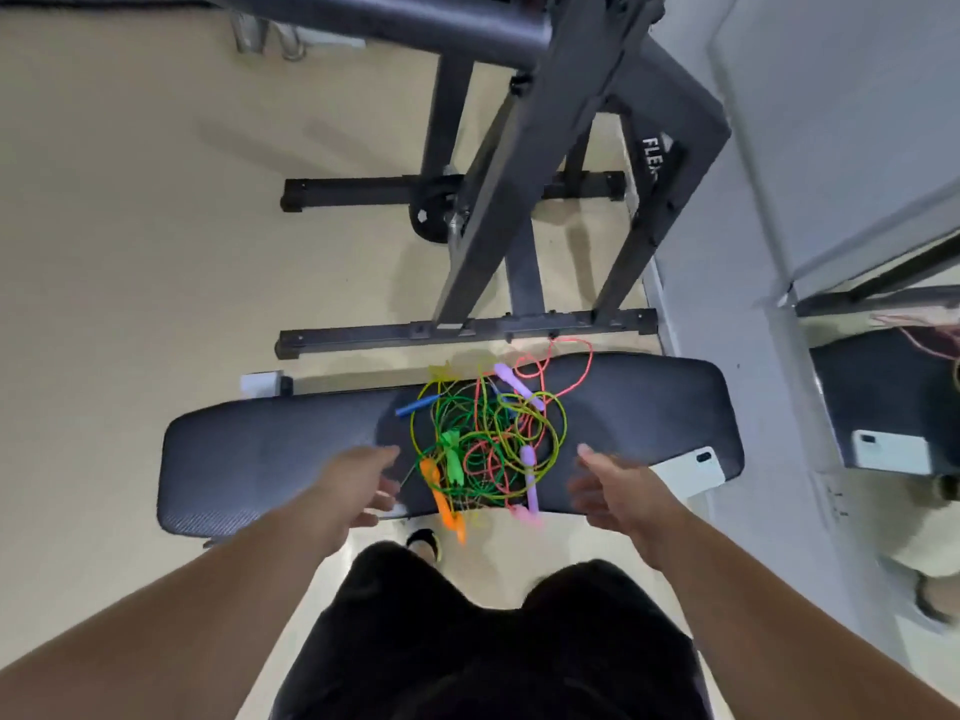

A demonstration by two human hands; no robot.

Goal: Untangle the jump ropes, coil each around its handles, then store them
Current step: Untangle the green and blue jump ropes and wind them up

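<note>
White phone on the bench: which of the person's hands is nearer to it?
Right. The right hand hovers just beside the white phone at the bench's right end; the left hand is beyond the rope tangle, much farther away.

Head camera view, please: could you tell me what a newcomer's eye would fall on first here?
First, the many-coloured tangle of jump ropes, heaped in the middle of the dark padded bench. Next, the left hand and right hand, reaching toward the heap from either side, neither plainly holding a rope. Behind the bench stands a dark metal exercise frame, and a white phone lies near the bench's right end.
</note>
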